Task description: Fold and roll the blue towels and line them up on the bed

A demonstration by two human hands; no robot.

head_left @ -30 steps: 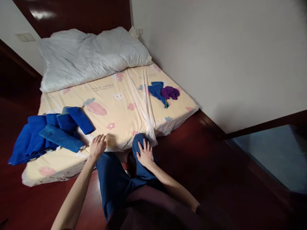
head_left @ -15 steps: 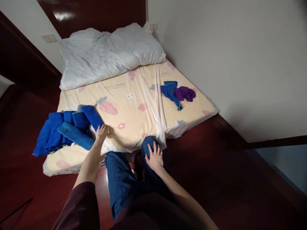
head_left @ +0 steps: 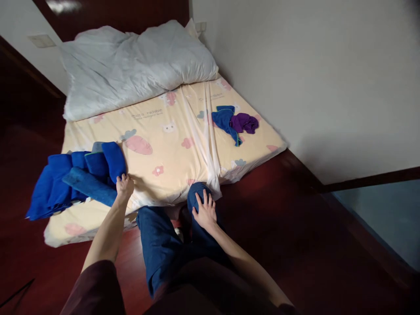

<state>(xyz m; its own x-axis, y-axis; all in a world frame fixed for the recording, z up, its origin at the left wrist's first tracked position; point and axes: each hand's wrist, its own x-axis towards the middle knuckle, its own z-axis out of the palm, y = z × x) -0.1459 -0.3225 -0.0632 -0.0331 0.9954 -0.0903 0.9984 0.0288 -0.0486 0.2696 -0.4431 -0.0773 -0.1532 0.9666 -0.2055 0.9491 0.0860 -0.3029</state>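
My left hand [head_left: 125,187] is at the near end of a folded bright-blue towel [head_left: 113,160], its fingers curled around that end. The towel is the rightmost of a heap of blue towels [head_left: 59,175] at the left of the bed. In front of the heap, a duller blue rolled towel [head_left: 89,185] lies slantwise, its near end passing behind my left wrist. My right hand [head_left: 206,211] rests with spread fingers on my right knee and holds nothing. Farther right lie a crumpled blue cloth with green edging [head_left: 225,120] and a bunched purple cloth [head_left: 244,123], touching each other.
A low bed with a cream patterned sheet [head_left: 157,148] is before me, the sheet creased along its right part. A large pale quilt or pillow [head_left: 138,65] lies across its head end. White wall [head_left: 295,78] stands along the right; dark red floor [head_left: 272,227] surrounds the bed.
The view has shifted, so the scene sits farther left and slightly higher. The bright-blue towel at my left hand looks more bent. My right hand stays on my knee.
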